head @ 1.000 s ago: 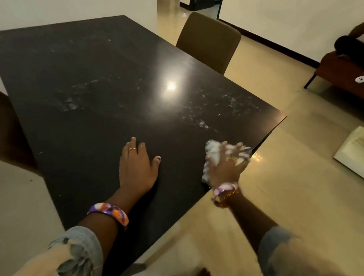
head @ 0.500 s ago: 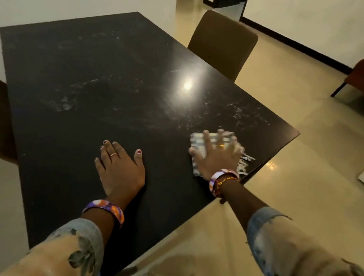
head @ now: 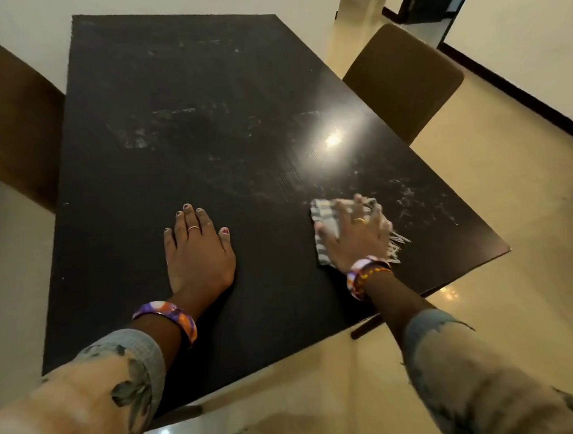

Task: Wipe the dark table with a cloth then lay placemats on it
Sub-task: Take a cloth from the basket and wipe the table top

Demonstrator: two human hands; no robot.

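At the far left a brown chair [head: 10, 113] is pushed in against the long side of the dark table [head: 176, 89], which runs away toward a pale wall. The left hand [head: 198, 252] lies flat on the near part of the tabletop, fingers straight and together, holding nothing; by my reading it is there as a prop, taking the person's weight while they lean over the surface. A purple and orange bracelet [head: 167, 316] circles that wrist above a floral sleeve [head: 97, 389]. Farther back, in the middle of the table, pale smears and dusty streaks [head: 139, 138] show that much of the surface is not yet wiped. To the right the right hand [head: 353, 233] presses down with spread, straight fingers on a striped, fringed cloth [head: 323, 214], pinning it flat to the wood near the table's right edge, so the palm can drive it across the white scuff marks [head: 411, 202] just beyond; the fingertips are blurred, which suggests the wipe is under way. A second chair [head: 404, 82] stands at the far right side, tucked partly under. No placemats are in view, so the laying step seems well off.
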